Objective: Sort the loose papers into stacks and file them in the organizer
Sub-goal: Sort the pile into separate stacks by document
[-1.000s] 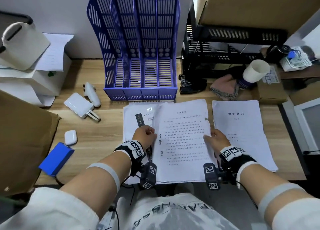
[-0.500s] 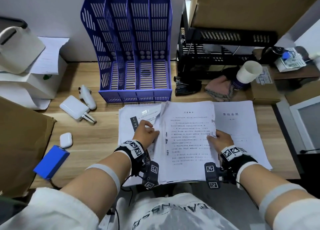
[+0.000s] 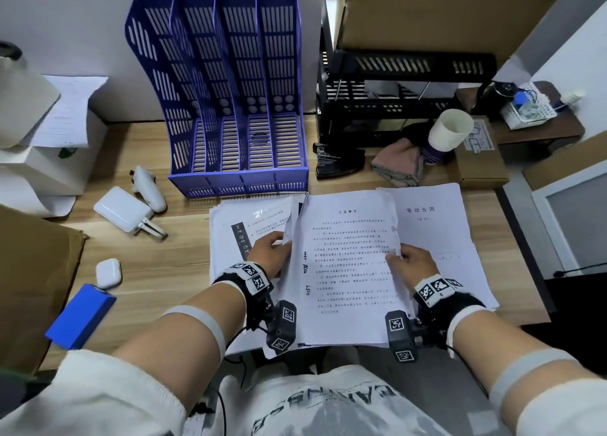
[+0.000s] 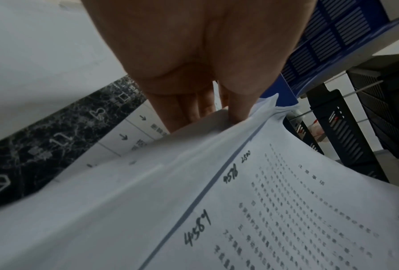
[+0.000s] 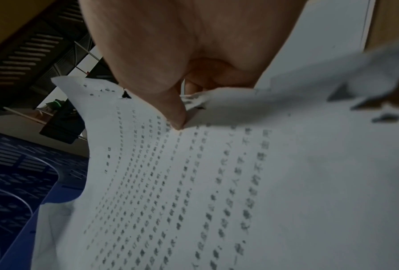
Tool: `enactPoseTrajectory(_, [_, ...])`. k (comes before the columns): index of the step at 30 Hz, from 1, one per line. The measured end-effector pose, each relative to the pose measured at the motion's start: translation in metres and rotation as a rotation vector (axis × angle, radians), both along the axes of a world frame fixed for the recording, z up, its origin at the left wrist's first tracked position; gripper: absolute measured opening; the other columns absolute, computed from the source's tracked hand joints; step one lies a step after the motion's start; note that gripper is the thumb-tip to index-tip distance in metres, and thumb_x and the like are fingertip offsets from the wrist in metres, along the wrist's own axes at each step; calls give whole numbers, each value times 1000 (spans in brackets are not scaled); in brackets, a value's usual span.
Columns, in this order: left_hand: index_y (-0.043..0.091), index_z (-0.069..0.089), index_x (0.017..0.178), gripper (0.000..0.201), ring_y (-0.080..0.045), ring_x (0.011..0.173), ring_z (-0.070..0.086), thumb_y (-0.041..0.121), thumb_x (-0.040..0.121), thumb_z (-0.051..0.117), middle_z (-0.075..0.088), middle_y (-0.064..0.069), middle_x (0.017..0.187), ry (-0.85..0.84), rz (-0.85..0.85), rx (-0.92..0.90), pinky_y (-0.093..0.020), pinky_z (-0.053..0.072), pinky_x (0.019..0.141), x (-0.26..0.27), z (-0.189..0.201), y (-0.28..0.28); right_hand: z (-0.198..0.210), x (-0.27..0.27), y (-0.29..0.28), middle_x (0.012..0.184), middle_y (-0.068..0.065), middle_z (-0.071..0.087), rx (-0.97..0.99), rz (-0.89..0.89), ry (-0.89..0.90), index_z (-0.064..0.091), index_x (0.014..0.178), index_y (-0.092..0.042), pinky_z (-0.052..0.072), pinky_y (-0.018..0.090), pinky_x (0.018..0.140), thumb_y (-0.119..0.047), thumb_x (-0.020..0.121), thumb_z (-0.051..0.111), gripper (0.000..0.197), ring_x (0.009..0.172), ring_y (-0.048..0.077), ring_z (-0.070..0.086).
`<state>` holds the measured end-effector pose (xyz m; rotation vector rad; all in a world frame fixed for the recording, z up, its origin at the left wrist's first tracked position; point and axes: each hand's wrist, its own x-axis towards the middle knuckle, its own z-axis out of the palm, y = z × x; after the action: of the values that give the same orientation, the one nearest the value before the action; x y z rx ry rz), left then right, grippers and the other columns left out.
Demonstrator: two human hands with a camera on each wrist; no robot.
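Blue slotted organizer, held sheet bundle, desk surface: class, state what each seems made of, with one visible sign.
Blue slotted organizer: likely moulded plastic, with uniform colour and regular slats. White printed sheet bundle: thin matte paper, curling and torn at the edge where the right hand pinches it. Light brown desk surface: wood or wood-look laminate, with printed-looking grain.

Wooden desk (image 3: 157, 271), white wall (image 3: 82, 24), black rack (image 3: 407, 74).

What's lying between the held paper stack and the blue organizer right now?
In the head view, only a narrow strip of bare wooden desk separates the held stack from the blue organizer; nothing blocks the way.
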<state>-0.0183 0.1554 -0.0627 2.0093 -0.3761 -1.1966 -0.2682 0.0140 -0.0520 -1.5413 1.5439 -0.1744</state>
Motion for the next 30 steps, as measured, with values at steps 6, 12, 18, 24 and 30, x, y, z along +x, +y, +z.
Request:
enactPoseTrajectory(6, [22, 72, 79, 12, -20, 59, 48, 21, 88, 65, 46, 11, 42, -177, -143, 34, -37, 57, 72, -3, 0, 0, 0, -7, -3, 99, 24, 71, 12, -44, -25, 68, 94, 6, 53, 46, 90, -17, 89, 58, 25, 98, 38, 65])
enactPoseTrajectory(12, [35, 75, 95, 28, -31, 85, 75, 47, 71, 66, 79, -3, 86, 12, 0, -6, -53, 60, 85, 6, -20, -3, 9, -23, -19, 105, 13, 69, 10, -117, -36, 67, 107, -3, 43, 25, 83, -11, 93, 53, 22, 89, 22, 58])
enactPoseTrajectory(18, [38, 75, 98, 23, -38, 84, 62, 34, 76, 70, 75, -26, 99, 213, 25, -71, -50, 46, 81, -12, -6, -27, 20, -49, -46, 109, 9, 65, 86, -171, -37, 62, 111, -12, 45, 29, 85, -13, 91, 56, 21, 94, 24, 59])
enactPoseTrajectory(24, [23, 72, 113, 29, -26, 72, 71, 5, 94, 59, 78, -15, 89, 295, -18, -147, -36, 58, 72, -36, 12, -52, 17, -65, -52, 119, 3, 62, 355, -87, -81, 57, 111, -18, 53, 20, 80, -13, 90, 63, 22, 93, 21, 64])
enactPoseTrajectory(30, [26, 71, 118, 40, -33, 91, 59, 1, 94, 51, 73, -23, 113, 343, 4, -174, -45, 47, 85, -26, 19, -58, 20, -69, -68, 113, 11, 68, 380, -93, 10, 64, 117, -7, 55, 33, 83, -26, 88, 65, 35, 91, 30, 67])
